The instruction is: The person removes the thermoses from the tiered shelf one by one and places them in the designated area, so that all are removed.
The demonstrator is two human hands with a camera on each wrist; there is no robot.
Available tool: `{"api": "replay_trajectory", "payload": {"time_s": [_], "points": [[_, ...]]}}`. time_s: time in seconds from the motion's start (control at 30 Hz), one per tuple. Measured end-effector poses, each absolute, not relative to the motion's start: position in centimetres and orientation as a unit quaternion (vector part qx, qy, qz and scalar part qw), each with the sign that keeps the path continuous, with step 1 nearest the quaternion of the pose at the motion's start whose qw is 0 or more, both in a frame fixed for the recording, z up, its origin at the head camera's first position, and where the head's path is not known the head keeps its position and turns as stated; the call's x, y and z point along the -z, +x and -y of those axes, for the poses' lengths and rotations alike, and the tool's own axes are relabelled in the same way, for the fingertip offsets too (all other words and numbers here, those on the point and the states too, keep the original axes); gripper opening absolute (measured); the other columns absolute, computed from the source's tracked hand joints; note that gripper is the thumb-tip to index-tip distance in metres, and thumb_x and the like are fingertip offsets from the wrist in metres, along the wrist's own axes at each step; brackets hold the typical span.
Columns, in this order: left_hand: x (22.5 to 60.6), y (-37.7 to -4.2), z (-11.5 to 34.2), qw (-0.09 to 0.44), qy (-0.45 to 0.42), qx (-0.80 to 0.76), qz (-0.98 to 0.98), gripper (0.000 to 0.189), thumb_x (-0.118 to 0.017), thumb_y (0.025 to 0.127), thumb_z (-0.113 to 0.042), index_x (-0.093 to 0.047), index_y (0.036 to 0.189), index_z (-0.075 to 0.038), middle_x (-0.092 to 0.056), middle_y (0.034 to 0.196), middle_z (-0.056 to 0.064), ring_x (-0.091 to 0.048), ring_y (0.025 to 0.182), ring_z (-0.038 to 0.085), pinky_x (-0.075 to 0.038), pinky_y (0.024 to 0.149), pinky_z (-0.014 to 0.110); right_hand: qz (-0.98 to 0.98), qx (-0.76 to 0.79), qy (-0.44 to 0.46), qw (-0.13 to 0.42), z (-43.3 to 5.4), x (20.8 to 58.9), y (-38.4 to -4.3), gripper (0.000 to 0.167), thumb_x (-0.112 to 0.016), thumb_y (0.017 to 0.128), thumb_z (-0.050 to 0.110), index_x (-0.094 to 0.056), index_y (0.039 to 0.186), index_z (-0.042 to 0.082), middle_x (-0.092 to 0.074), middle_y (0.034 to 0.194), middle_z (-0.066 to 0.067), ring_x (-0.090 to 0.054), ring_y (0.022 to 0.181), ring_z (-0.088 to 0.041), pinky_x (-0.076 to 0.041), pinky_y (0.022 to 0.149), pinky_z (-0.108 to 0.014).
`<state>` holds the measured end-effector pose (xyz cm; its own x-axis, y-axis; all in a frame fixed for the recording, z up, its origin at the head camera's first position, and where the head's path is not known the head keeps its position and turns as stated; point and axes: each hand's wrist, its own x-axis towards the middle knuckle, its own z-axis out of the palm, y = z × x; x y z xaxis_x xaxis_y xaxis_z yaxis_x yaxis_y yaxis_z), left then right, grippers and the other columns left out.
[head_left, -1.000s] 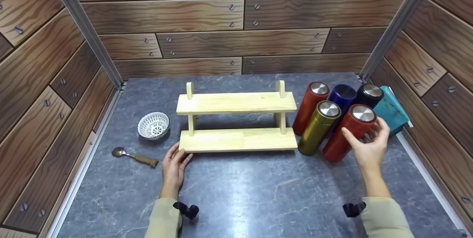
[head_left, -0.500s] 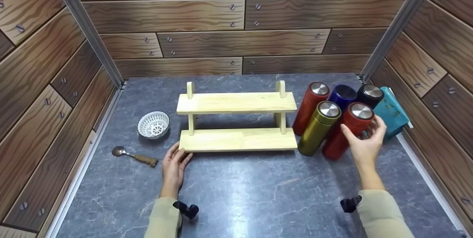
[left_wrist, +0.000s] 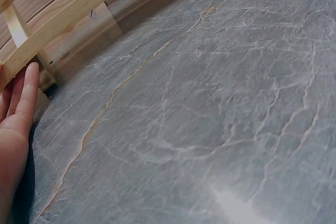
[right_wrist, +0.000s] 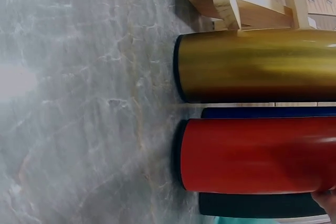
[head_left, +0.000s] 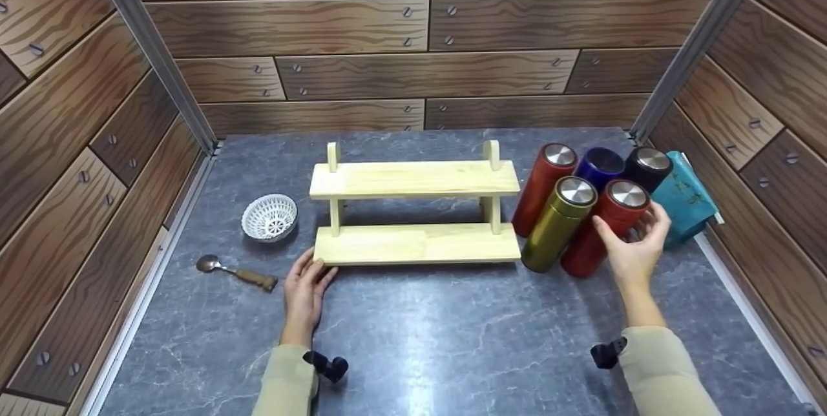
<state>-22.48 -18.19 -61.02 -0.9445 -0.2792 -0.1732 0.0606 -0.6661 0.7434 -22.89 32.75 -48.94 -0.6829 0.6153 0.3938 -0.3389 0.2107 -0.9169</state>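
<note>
In the head view my right hand [head_left: 636,253] grips a red thermos flask [head_left: 591,245] near its top, thumb on the front and fingers round the far right side. The flask stands upright beside a gold flask [head_left: 549,238]; in the right wrist view a narrow gap runs between the red flask [right_wrist: 252,153] and the gold flask [right_wrist: 252,66]. My left hand [head_left: 302,293] holds the front left corner of a two-tier wooden shelf [head_left: 413,245]. The left wrist view has the fingers [left_wrist: 26,98] of that hand up against the board's edge.
Behind the held flask stand another red flask [head_left: 539,199], a blue flask [head_left: 601,167] and a black flask [head_left: 648,167]. A teal bag [head_left: 685,199] lies by the right wall. To the shelf's left are a white woven basket [head_left: 269,199] and a spoon [head_left: 249,277].
The red flask in my right hand has shifted slightly left and back, closer to the gold one. My left hand and the shelf have stayed in place.
</note>
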Motion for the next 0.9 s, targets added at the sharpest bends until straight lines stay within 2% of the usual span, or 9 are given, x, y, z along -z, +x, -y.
{"api": "replay_trajectory", "payload": {"time_s": [0.37,0.7,0.9], "points": [[61.1,-22.5,18.2,0.095,0.14,0.898,0.407,0.045,-0.055,0.09,0.005,-0.042,0.133,0.003,-0.052,0.117,0.012,-0.059,0.096,0.022,-0.052,0.087,0.043,0.66,-0.648,-0.086,0.371,-31.9,48.8,-22.0,0.081,-0.079,0.067,-0.005,-0.037,0.135,0.013,-0.047,0.118,-0.007,-0.05,0.101,-0.019,-0.046,0.079,-0.023],[61.0,-22.5,18.1,0.093,0.139,0.9,0.403,0.048,-0.056,0.089,0.005,-0.04,0.134,0.004,-0.051,0.121,0.014,-0.058,0.097,0.023,-0.051,0.089,0.043,0.642,-0.677,-0.096,0.345,-31.7,49.8,-21.3,0.085,-0.076,0.069,-0.008,-0.033,0.138,0.015,-0.043,0.125,-0.008,-0.045,0.113,-0.024,-0.045,0.086,-0.028],[60.8,-22.5,18.2,0.093,0.147,0.896,0.409,0.048,-0.056,0.089,0.005,-0.041,0.134,0.003,-0.052,0.12,0.012,-0.059,0.096,0.022,-0.051,0.089,0.044,0.648,-0.656,-0.084,0.378,-30.9,50.3,-20.2,0.07,-0.07,0.074,-0.009,-0.037,0.135,0.003,-0.047,0.123,-0.009,-0.047,0.112,-0.025,-0.044,0.091,-0.034]]}}
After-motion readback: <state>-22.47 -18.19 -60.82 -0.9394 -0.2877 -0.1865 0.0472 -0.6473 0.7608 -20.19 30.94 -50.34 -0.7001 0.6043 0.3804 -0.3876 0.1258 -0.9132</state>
